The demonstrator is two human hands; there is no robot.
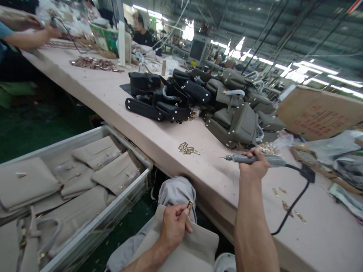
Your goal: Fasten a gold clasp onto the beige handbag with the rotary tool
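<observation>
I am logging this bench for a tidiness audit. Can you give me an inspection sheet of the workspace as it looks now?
Surface: long pale worktable, scuffed.
Job's things: grey electric screwdriver; beige bag on the lap; small brass fitting.
Clutter: heaps of black bags and grey bags, loose brass fittings, cardboard box, plastic wrap.
Hands: left hand pinches the fitting; right hand grips the screwdriver.
Cables: black cord trails off the edge.
Surroundings: crate of beige bags; other people at work.

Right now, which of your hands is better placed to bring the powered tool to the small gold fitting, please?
The right hand, probably: it already grips the corded screwdriver on the table, tip pointing left. The left hand is busy pinching the gold fitting on the beige bag.
</observation>
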